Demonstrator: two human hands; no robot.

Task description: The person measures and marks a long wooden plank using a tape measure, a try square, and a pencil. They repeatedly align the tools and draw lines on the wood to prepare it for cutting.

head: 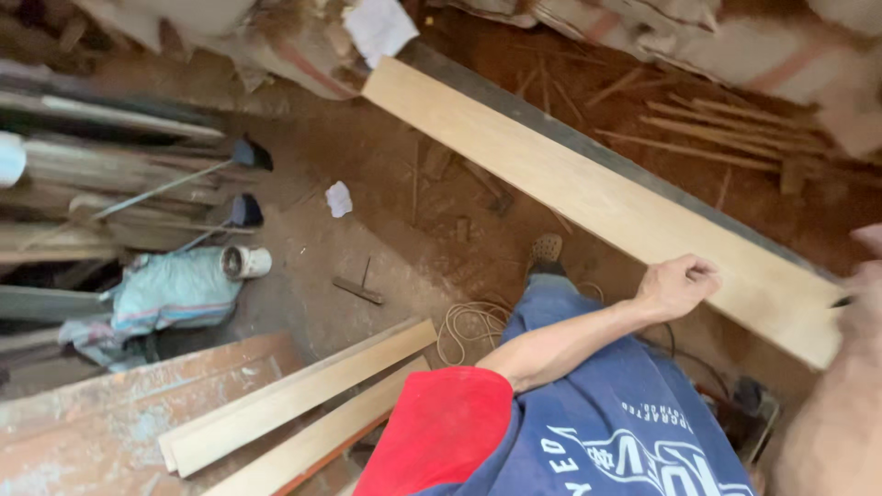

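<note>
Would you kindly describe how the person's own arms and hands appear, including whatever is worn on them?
The left hand is bare, with no glove, watch or ring to be seen, and the forearm is uncovered up to a short red sleeve on a blue shirt with white printing. The right hand is also bare, blurred at the picture's edge, its arm uncovered.

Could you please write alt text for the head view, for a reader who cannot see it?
A person's left hand rests in a fist on a long pale wooden plank that slants above a reddish dirt floor; the right hand meets the plank's near end. More planks, a coiled cord and scrap wood lie around.
</note>
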